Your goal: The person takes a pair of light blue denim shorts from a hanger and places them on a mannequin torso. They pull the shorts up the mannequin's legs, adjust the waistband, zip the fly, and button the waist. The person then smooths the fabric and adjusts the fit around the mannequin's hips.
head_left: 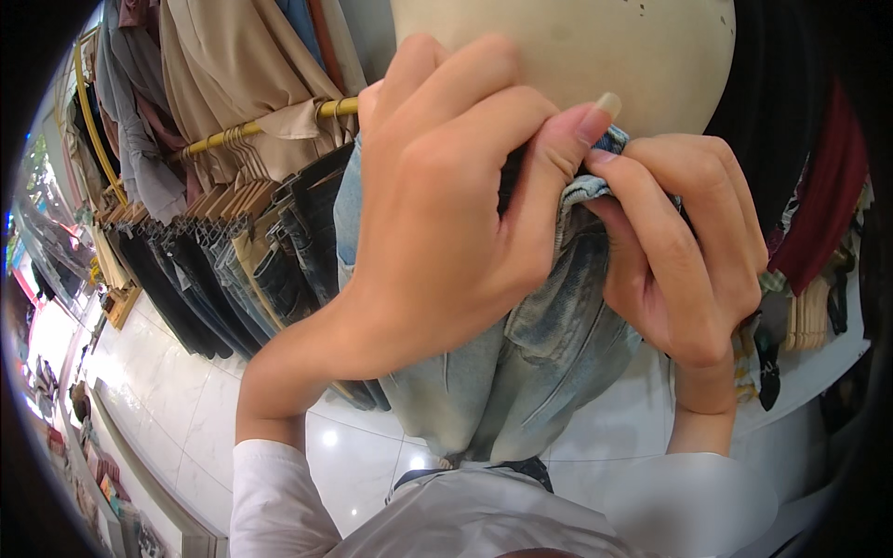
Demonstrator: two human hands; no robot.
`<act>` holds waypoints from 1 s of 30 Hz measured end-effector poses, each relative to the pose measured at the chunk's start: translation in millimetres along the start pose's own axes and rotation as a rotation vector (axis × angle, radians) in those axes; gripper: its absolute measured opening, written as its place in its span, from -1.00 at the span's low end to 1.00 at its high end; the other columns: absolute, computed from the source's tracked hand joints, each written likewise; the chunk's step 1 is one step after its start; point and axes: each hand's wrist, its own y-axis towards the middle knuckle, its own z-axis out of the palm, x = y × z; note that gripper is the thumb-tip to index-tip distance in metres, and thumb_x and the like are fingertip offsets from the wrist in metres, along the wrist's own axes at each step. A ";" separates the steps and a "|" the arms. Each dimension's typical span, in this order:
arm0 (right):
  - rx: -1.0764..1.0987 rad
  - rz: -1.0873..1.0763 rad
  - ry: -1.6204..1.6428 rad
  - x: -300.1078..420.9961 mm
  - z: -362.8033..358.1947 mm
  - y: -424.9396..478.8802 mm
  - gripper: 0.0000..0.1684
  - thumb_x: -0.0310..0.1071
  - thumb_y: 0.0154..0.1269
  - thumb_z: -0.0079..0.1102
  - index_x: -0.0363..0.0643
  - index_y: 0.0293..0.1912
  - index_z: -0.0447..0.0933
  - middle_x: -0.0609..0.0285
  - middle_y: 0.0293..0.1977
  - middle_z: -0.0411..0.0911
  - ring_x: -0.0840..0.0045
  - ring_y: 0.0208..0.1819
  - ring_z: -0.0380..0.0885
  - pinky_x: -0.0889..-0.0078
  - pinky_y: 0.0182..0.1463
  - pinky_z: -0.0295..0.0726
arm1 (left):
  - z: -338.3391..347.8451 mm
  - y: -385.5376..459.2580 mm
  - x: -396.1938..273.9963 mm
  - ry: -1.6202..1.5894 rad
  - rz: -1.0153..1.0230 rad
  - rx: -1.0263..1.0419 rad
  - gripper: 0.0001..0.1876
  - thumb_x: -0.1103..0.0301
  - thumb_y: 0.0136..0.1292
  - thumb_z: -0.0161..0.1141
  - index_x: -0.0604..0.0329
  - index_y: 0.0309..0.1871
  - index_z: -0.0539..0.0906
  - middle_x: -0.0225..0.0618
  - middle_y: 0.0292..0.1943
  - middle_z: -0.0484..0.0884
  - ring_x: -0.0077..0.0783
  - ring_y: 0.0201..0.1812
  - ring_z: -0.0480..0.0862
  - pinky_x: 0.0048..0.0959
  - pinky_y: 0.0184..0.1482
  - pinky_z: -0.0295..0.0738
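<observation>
A pair of faded light-blue jeans (474, 383) hangs upright in front of me, its legs reaching down toward the floor. Just above the waistband (584, 188) is the cream torso of a mannequin (593, 56). My left hand (439, 202) curls over the waist of the jeans, thumb raised and fingertips hidden behind the fabric. Close beside it, my right hand (687, 230) pinches the waistband edge between thumb and fingers. The two hands nearly meet there, and they cover most of the waist and any fastening.
On the left, a gold rail (268, 129) carries beige garments (230, 63) and wooden clip hangers with several dark trousers (178, 279). Dark and maroon cloth (813, 202) hangs at right, above wooden hangers (806, 314). White glossy tiles (607, 425) form the floor.
</observation>
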 end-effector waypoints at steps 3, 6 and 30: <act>0.016 0.009 0.010 -1.5 -1.3 0.2 -0.67 -0.69 0.01 0.39 -0.39 -0.15 0.60 0.03 -0.34 0.55 0.20 -0.38 0.56 0.33 -0.36 0.57 | -15.3 1.7 -2.4 -0.052 -0.023 0.123 -0.95 0.53 0.27 0.27 0.32 -0.32 0.67 -0.37 -0.44 0.39 -0.38 -0.33 0.30 -0.45 -0.26 0.21; 0.041 0.039 0.014 -0.2 -3.1 2.6 -0.67 -0.69 0.01 0.39 -0.36 -0.16 0.61 0.06 -0.35 0.55 0.24 -0.39 0.55 0.37 -0.36 0.57 | -24.4 -0.5 -1.3 -0.136 -0.007 0.197 -0.94 0.55 0.18 0.31 0.34 -0.30 0.67 -0.35 -0.42 0.40 -0.37 -0.30 0.31 -0.46 -0.22 0.21; 0.155 0.256 0.271 0.8 -9.0 23.2 -0.83 -0.72 0.01 0.23 -0.38 -0.32 0.54 0.08 -0.46 0.48 0.37 -0.46 0.48 0.50 -0.39 0.43 | -19.1 -15.1 12.6 -0.042 0.125 0.117 -0.77 0.46 -0.02 0.47 0.24 -0.28 0.69 -0.35 -0.35 0.53 -0.30 -0.23 0.40 -0.41 -0.17 0.31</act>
